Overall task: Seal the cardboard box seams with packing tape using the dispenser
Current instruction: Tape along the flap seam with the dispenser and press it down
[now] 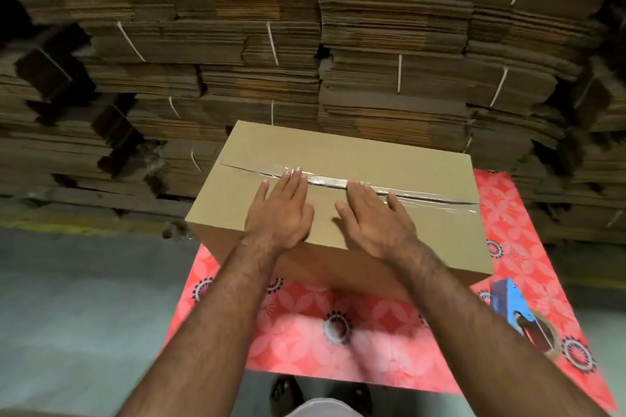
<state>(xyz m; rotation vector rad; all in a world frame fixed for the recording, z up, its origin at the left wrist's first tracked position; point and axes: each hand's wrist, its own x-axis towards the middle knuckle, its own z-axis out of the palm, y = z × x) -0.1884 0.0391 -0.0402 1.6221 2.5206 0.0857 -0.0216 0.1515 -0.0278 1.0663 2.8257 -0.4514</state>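
A brown cardboard box (342, 152) stands on a red patterned table. Clear packing tape (416, 195) runs along its top centre seam, wrinkled near the middle; the seam's left end looks untaped. My left hand (283, 210) lies flat on the near flap, fingertips on the tape. My right hand (374, 217) lies flat beside it, fingers spread, fingertips on the tape as well. Both hands hold nothing. The blue tape dispenser (518, 310) with a brown roll lies on the table at the near right, away from both hands.
The red floral tablecloth (305, 342) covers the table under the box. Tall stacks of flattened, tied cardboard (389, 61) fill the whole background right behind the box. Grey floor (84, 298) lies to the left. My feet (288, 393) show below the table's near edge.
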